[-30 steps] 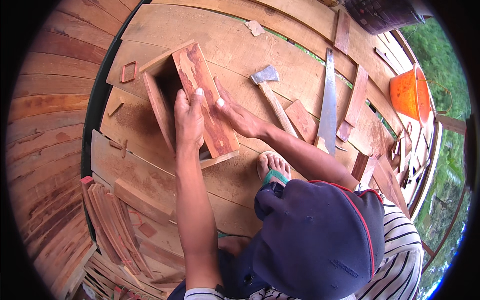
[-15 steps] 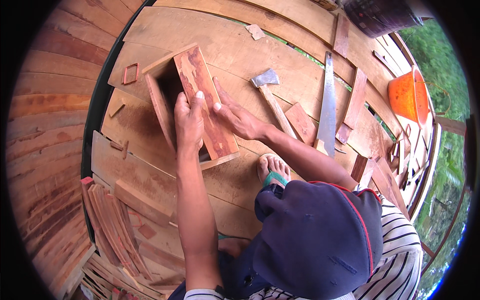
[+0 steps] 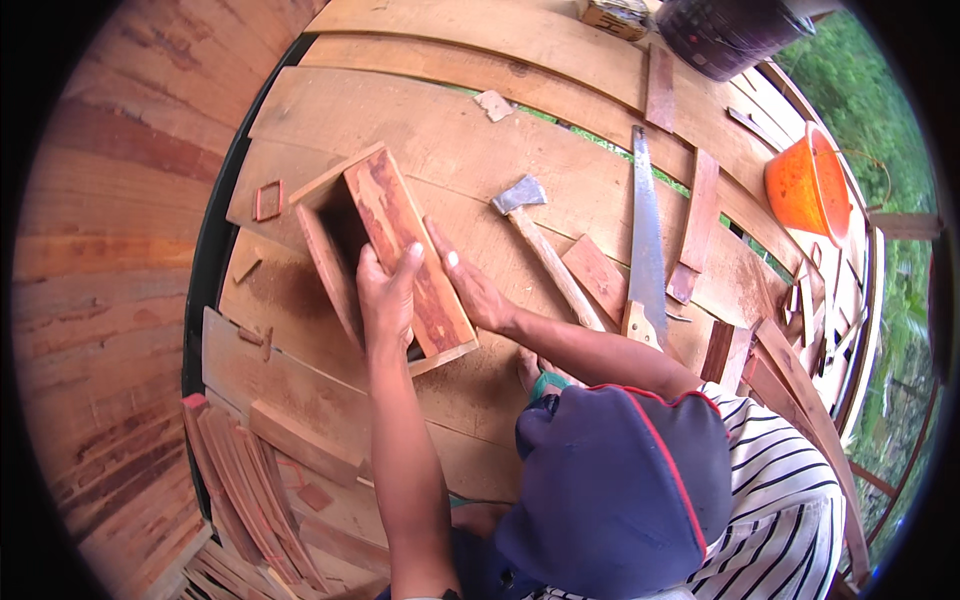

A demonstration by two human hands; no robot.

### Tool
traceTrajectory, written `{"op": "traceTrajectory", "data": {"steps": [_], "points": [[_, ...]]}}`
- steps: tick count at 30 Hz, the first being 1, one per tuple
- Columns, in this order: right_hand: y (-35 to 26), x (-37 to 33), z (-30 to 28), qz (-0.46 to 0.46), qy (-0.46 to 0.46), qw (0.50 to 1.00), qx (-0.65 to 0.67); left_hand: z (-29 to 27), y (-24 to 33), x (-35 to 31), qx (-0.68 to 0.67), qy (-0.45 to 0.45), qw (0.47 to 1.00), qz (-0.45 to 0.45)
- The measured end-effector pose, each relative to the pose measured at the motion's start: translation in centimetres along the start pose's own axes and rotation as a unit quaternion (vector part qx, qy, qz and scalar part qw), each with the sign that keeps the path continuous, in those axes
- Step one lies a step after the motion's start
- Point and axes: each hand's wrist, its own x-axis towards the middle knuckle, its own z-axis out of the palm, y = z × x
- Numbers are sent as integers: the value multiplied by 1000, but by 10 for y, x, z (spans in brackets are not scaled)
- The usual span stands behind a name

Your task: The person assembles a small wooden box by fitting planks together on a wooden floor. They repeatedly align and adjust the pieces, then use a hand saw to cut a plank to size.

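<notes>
A long open wooden box [image 3: 400, 225] of reddish boards lies on the plank floor [image 3: 560, 130]. My left hand [image 3: 385, 300] grips its near side wall from above, fingers curled over the top edge. Flat against the outside of that same wall rests my right hand [image 3: 470, 285], fingers stretched toward the box's far end. The box's inside is in shadow.
A hatchet [image 3: 535, 235] and a handsaw [image 3: 645, 240] lie to the right of the box, with short wood offcuts [image 3: 600, 275] between. An orange bucket [image 3: 805, 185] stands far right. A stack of thin reddish slats [image 3: 235, 470] sits lower left. My cap [image 3: 620, 490] fills the lower middle.
Both hands stay on the box's near wall. The view has shifted slightly; the box and hands have barely moved.
</notes>
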Motion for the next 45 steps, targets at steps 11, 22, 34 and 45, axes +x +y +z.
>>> {"op": "traceTrajectory", "data": {"steps": [11,22,34,45], "points": [[7,-5,1,-1,0,1000,25,-8,-6,3,0,-2,1000,-20],[7,-4,1,8,0,1000,25,-7,-5,1,-7,-8,1000,-11],[3,-4,-5,-9,-32,999,-14,-1,1,-1,-13,-3,1000,-14],[-1,0,-8,-8,-45,998,-42,-5,-2,1,-11,-13,1000,-16]]}}
